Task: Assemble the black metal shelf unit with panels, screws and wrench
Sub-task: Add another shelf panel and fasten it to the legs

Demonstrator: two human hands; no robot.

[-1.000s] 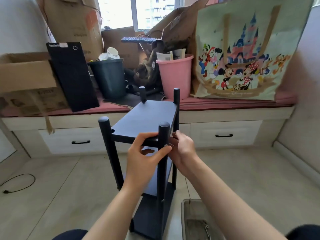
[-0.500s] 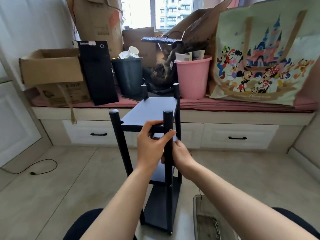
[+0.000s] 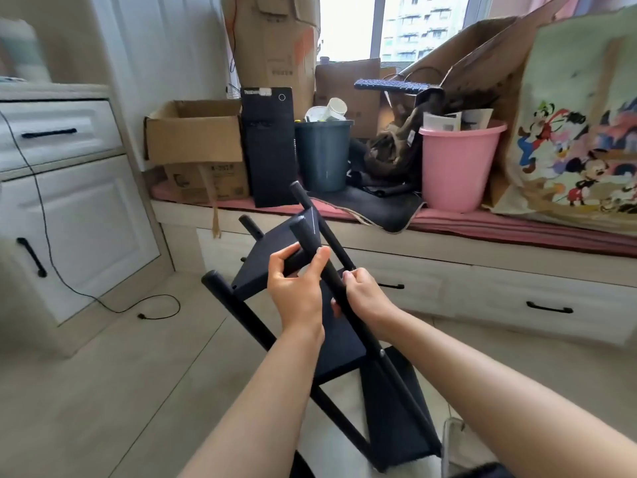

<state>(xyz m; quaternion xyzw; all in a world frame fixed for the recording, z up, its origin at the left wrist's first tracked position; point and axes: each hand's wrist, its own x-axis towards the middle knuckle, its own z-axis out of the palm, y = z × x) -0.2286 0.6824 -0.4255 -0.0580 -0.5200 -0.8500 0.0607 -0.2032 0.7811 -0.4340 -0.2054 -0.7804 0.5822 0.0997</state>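
In the head view, the black metal shelf unit point(image 3: 320, 322) is seen at the centre of the frame, tilted so that its posts lean toward the upper left, with its foot resting near the lower right. Four posts and three panels appear to be joined already — top panel point(image 3: 275, 257) at centre, a middle one below it, a bottom one toward the lower right — so the assembly is judged to be well advanced, with tightening or checking of the fastenings probably what remains.

The left hand point(image 3: 296, 288) is curled around the nearest post point(image 3: 306, 239) just below its rounded cap, thumb on one side and fingers wrapped on the other. The right hand point(image 3: 365, 298) is placed against the same post slightly lower, its fingertips bent in at the joint; whether a screw or a wrench is pinched there cannot be told, since the fingers hide that spot.

A small pale fastener point(image 3: 381, 352) is visible lower on the post. The wrench is not made out anywhere. At the lower right edge a tray rim point(image 3: 448, 429) is cut off by the frame and its contents are not shown. The upper left of the frame is blurred — the object there on the white cabinet point(image 3: 86, 236) is not identifiable.
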